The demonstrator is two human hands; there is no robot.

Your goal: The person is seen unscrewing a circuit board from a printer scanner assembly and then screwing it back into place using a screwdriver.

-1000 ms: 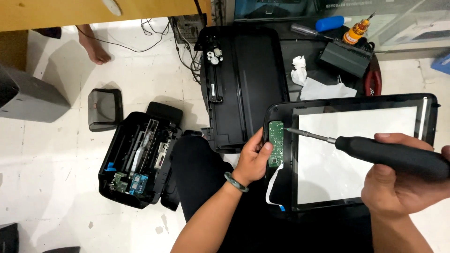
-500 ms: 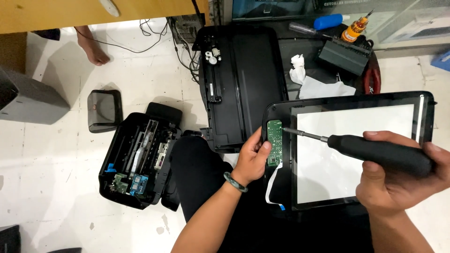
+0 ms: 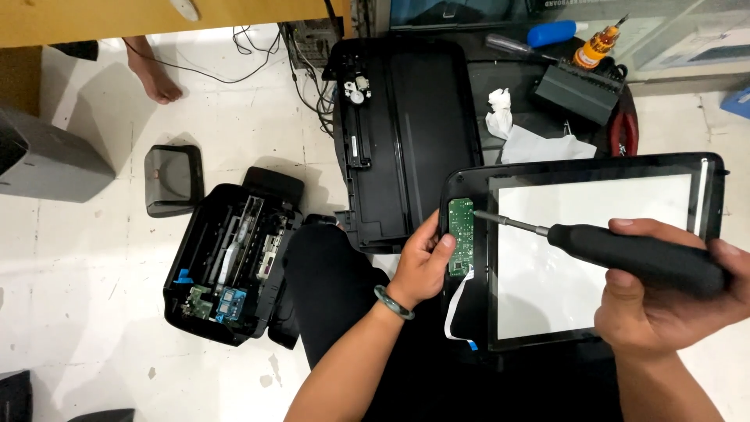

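A black scanner lid point(image 3: 707, 168) with a white inner panel lies across my lap. Along its left edge sits a narrow green circuit board point(image 3: 462, 234), with a white ribbon cable point(image 3: 455, 309) hanging below it. My left hand point(image 3: 422, 266), a green bangle on its wrist, grips the lid's left edge with the thumb on the board. My right hand point(image 3: 672, 305) holds a black-handled screwdriver point(image 3: 633, 254), whose tip rests on the upper part of the board.
An opened black printer body point(image 3: 230, 262) lies on the tiled floor at left, and a black printer cover point(image 3: 406, 133) straight ahead. A small dark tray point(image 3: 173, 180), cables, crumpled tissue point(image 3: 500, 113), a small oil bottle point(image 3: 594, 51) and another person's bare foot point(image 3: 156, 78) lie beyond.
The screwdriver and my right hand have shifted slightly left and down; the tip stays on the green board. My left hand keeps its hold.
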